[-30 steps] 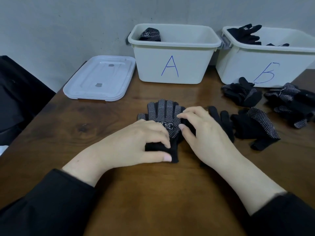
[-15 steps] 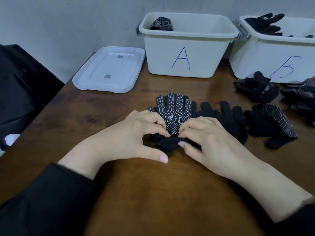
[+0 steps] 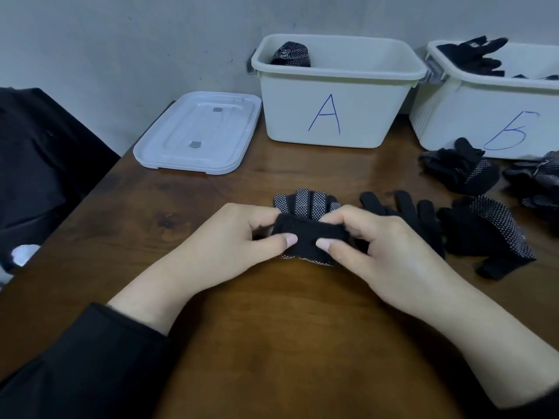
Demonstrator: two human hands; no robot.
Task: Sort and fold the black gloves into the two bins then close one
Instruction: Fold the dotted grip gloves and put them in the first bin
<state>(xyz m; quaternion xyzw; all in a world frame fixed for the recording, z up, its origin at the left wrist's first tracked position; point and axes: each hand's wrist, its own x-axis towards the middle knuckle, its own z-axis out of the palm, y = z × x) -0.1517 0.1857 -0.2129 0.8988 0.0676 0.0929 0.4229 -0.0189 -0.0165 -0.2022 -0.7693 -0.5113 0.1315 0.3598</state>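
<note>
Both hands work on one dotted black glove (image 3: 305, 207) lying on the wooden worktop (image 3: 272, 343) near its middle, in front of bin A (image 3: 335, 116). The left hand (image 3: 239, 237) pinches the left end of the glove's plain knitted cuff, thumb on the near face and fingers curled behind it; the right hand (image 3: 372, 240) pinches the right end the same way. The cuff is turned up and over toward the glove's fingers, whose white-dotted tips fan out just beyond the knuckles, pointing at the bins. Just to the right, partly hidden by the right hand, lies a plain black glove (image 3: 405, 207), fingers spread flat. Further right rests a crumpled dotted glove (image 3: 490, 231), and behind it, close to bin B (image 3: 484, 122), a loose heap of more gloves (image 3: 459, 170); another tangle (image 3: 535, 182) runs off the right edge. Bin A is white, marked with a blue letter, and holds one rolled dotted glove (image 3: 290, 54) in its far left corner. Bin B stands beside it at the right, touching or nearly so at the handles, with black gloves (image 3: 475, 55) piled inside. A white lid (image 3: 199, 131) lies flat on the worktop left of bin A. Black sleeves cover both forearms.
</note>
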